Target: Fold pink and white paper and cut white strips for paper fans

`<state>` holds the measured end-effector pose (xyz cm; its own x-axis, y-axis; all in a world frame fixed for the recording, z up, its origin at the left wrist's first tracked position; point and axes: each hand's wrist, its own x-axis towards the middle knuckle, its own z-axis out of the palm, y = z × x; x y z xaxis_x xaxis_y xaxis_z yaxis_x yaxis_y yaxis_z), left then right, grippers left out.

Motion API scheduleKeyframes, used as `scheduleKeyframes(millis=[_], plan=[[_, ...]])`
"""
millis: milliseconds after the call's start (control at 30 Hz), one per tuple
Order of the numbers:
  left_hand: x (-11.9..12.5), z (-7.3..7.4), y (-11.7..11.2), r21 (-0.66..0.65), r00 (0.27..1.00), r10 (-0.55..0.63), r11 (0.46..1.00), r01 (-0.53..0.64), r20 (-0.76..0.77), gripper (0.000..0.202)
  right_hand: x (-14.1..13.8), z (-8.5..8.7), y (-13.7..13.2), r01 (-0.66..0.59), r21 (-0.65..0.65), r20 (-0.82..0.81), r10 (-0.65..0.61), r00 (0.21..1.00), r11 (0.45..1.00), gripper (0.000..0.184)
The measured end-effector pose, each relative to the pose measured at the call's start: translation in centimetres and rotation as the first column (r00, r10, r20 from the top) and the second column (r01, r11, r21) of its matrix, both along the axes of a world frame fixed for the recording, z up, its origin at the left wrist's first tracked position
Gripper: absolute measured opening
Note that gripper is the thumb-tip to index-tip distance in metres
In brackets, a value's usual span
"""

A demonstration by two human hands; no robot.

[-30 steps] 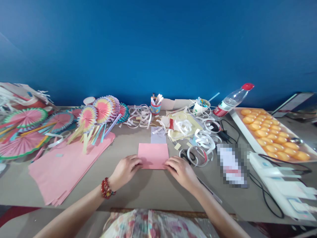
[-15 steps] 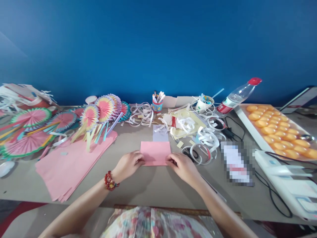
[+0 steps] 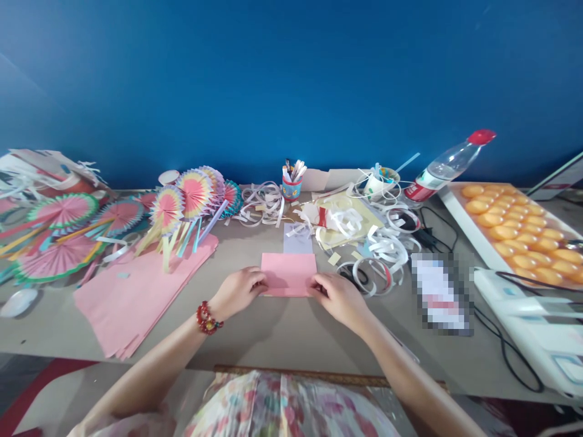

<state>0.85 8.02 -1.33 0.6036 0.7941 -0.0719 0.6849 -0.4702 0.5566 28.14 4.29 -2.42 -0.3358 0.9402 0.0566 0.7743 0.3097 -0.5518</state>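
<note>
A small folded pink paper [image 3: 288, 273] lies on the grey table [image 3: 282, 334] in front of me. My left hand [image 3: 239, 290] pinches its near left edge, fingers curled. My right hand [image 3: 339, 297] pinches its near right edge the same way. A red bead bracelet [image 3: 206, 318] circles my left wrist. Just behind the pink paper lies a pale lilac sheet [image 3: 297, 238].
A stack of pink sheets [image 3: 136, 291] lies left, with several folded paper fans [image 3: 182, 200] behind. Curled white paper strips [image 3: 378, 243], a pen cup [image 3: 291, 182], a tilted bottle [image 3: 449, 164], an orange tray [image 3: 519, 233] and white devices with cables [image 3: 523, 315] fill the right.
The near edge of the pink paper has been folded up, so it looks shorter. Both hands stayed at its near corners. The camera view shifted slightly.
</note>
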Motion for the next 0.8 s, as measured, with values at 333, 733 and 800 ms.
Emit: scheduleKeyframes(millis=[333,733,800], plan=[[-0.17,-0.22,-0.24,0.013,1.000,-0.023,1.000,0.022,0.016,0.017,-0.07,0.06,0.04,-0.003,-0.010,0.013,0.004,1.000,1.000,0.008],[-0.36,-0.61,-0.58,0.081,0.998,-0.064,0.995,0.063,0.003,0.016,0.01,-0.08,0.06,-0.008,-0.039,0.019,0.008,1.000,0.999,0.008],[-0.41,-0.70,-0.67,0.091,0.998,-0.068,0.993,0.068,0.001,0.015,0.01,-0.09,0.09,-0.006,-0.041,0.018,0.007,1.000,0.999,0.008]])
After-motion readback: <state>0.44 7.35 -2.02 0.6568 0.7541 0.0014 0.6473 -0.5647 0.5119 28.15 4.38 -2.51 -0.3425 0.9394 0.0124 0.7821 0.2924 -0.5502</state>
